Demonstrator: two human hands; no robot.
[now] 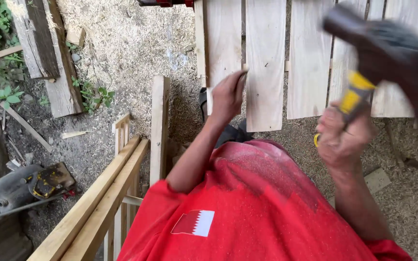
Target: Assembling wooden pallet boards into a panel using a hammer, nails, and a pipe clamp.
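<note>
Seen from the head camera, looking down past a red shirt (257, 203) dusted with sawdust.

Left hand (227, 96) was raised to the pale wooden boards (266, 63), fingers pressed together in a pinch at the edge of one board, near the gap between two of them. Whatever was pinched was too small to make out.

Right hand (338, 137) was lifted, fingers curled tight around the yellow-and-black handle of a hammer (388, 53). The hammer's dark head was blurred and stood above the boards at the upper right, well apart from the left hand.

The boards lay side by side, running away from the person, with narrow gaps between them and their near ends uneven.

Ground (136, 43) was covered in sawdust and shavings. A wooden frame (107, 203) of long rails stood to the lower left, with an upright post (159, 125) just beside it. Weathered planks (49, 53) lay at upper left among green weeds (6, 94). A dark power tool (30, 186) with yellow parts rested on the dirt at far left.
</note>
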